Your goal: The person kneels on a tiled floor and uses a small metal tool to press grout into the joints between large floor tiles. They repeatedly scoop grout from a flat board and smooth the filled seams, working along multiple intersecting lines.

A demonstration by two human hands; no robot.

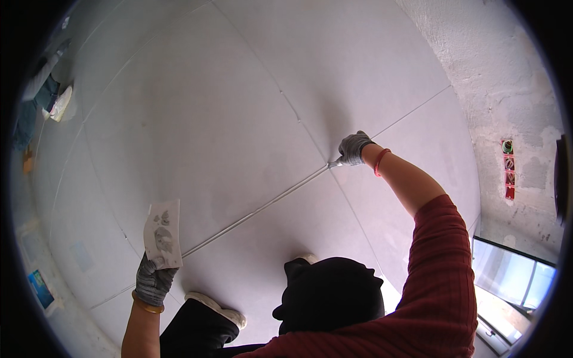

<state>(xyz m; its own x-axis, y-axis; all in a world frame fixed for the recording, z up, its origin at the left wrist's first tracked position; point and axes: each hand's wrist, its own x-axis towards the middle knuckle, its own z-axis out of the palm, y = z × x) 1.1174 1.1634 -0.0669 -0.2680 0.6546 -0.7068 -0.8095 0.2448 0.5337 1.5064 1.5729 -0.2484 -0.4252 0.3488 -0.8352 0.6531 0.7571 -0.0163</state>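
Observation:
My left hand [156, 282], in a grey glove, grips the lower end of a flat white rectangular board [172, 219]. Grey paste is smeared over the board's face. Out to the right, my right hand [353, 148], also gloved in grey, is closed around a small tool [336, 162] whose handle is mostly hidden by the fingers. The tool's tip touches the large grey tiles [239, 131] where two joints cross. From that crossing a wider joint line [268, 206] runs down-left toward the board.
My knee [331, 295] in black trousers and a light shoe [218, 309] are close below the joint. A rough wall at the right holds red wiring boxes [508, 170]. Glass panes [501, 268] stand lower right. A white bag [59, 104] lies by dark items at the far left.

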